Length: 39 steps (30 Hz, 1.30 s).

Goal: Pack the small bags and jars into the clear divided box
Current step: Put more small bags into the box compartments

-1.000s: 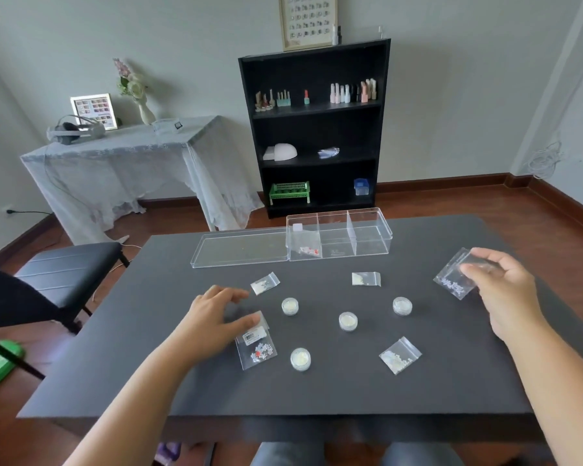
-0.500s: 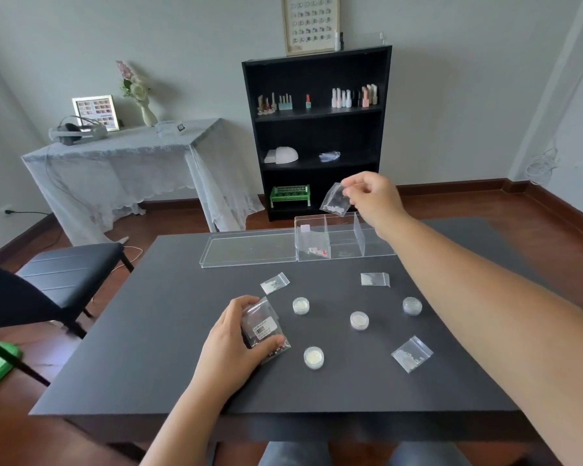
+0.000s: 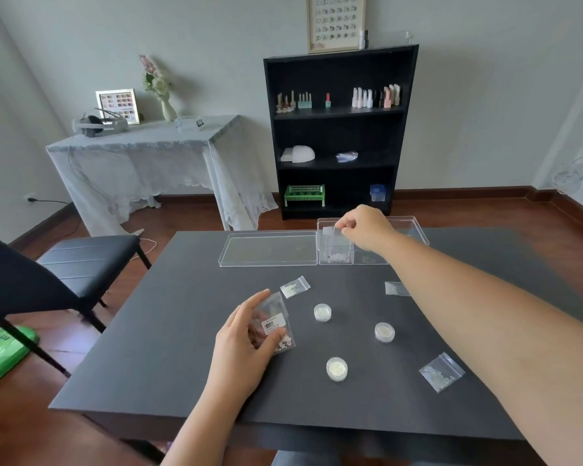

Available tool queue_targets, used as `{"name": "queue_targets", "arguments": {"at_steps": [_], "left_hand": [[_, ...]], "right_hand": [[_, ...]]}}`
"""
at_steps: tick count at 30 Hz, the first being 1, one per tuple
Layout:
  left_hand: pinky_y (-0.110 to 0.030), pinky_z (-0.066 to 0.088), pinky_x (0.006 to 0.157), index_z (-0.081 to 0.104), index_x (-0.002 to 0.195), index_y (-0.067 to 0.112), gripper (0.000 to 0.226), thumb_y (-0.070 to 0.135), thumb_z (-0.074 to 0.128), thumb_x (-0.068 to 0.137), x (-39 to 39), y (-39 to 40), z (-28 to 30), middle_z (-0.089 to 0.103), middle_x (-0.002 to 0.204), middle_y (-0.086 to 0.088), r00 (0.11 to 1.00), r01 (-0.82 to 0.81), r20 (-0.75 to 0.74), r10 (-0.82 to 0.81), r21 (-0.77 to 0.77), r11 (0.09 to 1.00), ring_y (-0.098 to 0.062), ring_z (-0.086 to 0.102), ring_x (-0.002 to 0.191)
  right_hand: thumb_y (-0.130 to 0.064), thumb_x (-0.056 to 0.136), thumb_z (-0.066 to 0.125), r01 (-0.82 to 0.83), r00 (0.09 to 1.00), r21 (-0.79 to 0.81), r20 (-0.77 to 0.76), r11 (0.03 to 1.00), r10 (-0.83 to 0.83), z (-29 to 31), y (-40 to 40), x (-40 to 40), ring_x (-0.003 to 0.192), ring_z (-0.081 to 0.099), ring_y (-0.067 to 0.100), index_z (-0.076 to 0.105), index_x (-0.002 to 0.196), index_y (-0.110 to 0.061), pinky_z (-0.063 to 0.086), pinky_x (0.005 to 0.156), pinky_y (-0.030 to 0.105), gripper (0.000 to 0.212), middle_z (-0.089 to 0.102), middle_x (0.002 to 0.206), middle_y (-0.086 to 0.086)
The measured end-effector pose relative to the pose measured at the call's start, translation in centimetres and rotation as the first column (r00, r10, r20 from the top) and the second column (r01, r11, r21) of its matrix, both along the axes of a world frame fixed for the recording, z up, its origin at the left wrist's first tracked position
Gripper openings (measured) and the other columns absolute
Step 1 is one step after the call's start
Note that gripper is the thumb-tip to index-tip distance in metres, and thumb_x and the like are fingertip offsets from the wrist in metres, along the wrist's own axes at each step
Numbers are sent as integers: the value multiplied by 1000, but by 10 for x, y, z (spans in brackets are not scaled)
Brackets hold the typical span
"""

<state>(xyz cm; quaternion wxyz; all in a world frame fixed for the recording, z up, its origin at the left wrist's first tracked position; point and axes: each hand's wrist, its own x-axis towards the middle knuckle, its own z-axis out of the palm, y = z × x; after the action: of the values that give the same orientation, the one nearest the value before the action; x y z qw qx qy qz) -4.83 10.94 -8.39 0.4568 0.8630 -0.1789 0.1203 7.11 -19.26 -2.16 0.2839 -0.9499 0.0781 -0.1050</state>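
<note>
Three small round jars stand loose on the dark table [image 3: 148,348]: one [image 3: 322,312] nearest the middle, one [image 3: 384,332] to its right, and one [image 3: 336,368] closest to the person. Each is shut with a clear lid over pale contents. Around them lie three small clear bags: one [image 3: 295,286] beyond the left hand, one [image 3: 396,288] half hidden by the right forearm, and one [image 3: 441,371] toward the near right.

The clear divided box [image 3: 418,230] sits at the far edge of the table, its open lid [image 3: 268,248] lying flat just to its left. The right hand [image 3: 366,227] reaches over the box's leftmost compartment, thumb and fingers pinching the top of a clear bag [image 3: 339,245] that stands upright inside it, its pale beads low in the compartment. Whether another bag lies beside it there I cannot tell. The box's other compartments are mostly hidden by the hand and arm.

The left hand [image 3: 246,341] holds a larger bag with a barcode label [image 3: 275,322] just above the table, thumb pressed on its front and fingers curled behind it.

The left half of the table is bare and open. The right forearm crosses the right half above the bags. A black chair [image 3: 81,260] stands off the table's left edge, and a black shelf [image 3: 340,129] stands behind the box against the wall.
</note>
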Motion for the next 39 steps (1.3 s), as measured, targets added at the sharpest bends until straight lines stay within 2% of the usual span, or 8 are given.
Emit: {"name": "queue_targets", "arguments": {"at_steps": [3, 8, 14, 20, 26, 30, 35, 39], "left_hand": [[-10, 45, 63, 53, 124, 48, 60, 24, 80, 76, 0, 0, 1, 55, 101, 28, 1000, 8, 15, -8, -7, 1000, -10, 56, 69], [-11, 45, 63, 54, 126, 46, 55, 23, 76, 81, 1, -1, -2, 55, 99, 23, 999, 4, 38, -3, -37, 999, -13, 57, 70], [-10, 41, 61, 57, 132, 32, 50, 6, 61, 89, 15, -3, 1, 54, 86, 14, 999, 16, 35, -13, -103, 995, -12, 51, 62], [-13, 43, 63, 59, 130, 28, 50, 1, 52, 89, 55, -51, 47, 61, 91, 6, 994, 96, 64, -87, -162, 982, -8, 50, 63], [-18, 44, 57, 55, 103, 31, 26, 11, 60, 87, 118, -109, 91, 61, 93, 8, 992, 122, 14, -121, -46, 991, -13, 63, 71], [-18, 44, 47, 51, 114, 29, 30, 14, 59, 89, 151, -138, 95, 54, 99, 5, 994, 105, -41, -102, 89, 990, -11, 61, 75], [-25, 50, 63, 59, 124, 21, 42, 10, 65, 84, 168, -167, 81, 55, 87, 9, 993, 109, -85, -87, 308, 945, -15, 61, 77], [-31, 56, 60, 60, 127, 17, 43, 9, 67, 85, 172, -183, 79, 59, 109, -4, 992, 118, -98, -85, 401, 909, -22, 64, 80]], "right_hand": [[-17, 90, 62, -16, 999, -101, 33, 995, 20, -6, -2, -2, 88, 51, 17, 66, 121, -24, 43, 72, 29, 33, 48, 111, 1], [-33, 94, 54, 27, 991, -202, 135, 979, 0, -5, -5, -19, 107, 42, 23, 67, 116, -30, 40, 86, 36, 25, 53, 113, -2], [-33, 93, 54, 202, 953, -173, 260, 964, -153, -15, -40, -76, 112, 42, 30, 70, 109, -31, 31, 90, 38, 23, 57, 122, -2], [-29, 96, 52, 333, 927, -17, 189, 943, -324, -49, -70, -121, 124, 36, 36, 66, 121, -33, 30, 101, 49, 29, 50, 141, 2], [-21, 96, 52, 244, 945, 36, 214, 969, -246, -61, -72, -124, 128, 35, 36, 57, 132, -31, 31, 102, 56, 38, 45, 148, 3], [-17, 96, 51, 183, 957, 63, 216, 981, -193, -64, -76, -124, 130, 38, 33, 54, 135, -30, 30, 106, 56, 41, 47, 145, 6], [-15, 95, 51, 171, 955, 83, 232, 982, -186, -64, -75, -125, 128, 40, 32, 54, 135, -28, 32, 105, 52, 42, 49, 143, 6], [-17, 95, 51, 178, 957, 70, 218, 982, -189, -61, -74, -126, 128, 39, 31, 53, 136, -28, 34, 105, 51, 43, 48, 144, 5]]}}
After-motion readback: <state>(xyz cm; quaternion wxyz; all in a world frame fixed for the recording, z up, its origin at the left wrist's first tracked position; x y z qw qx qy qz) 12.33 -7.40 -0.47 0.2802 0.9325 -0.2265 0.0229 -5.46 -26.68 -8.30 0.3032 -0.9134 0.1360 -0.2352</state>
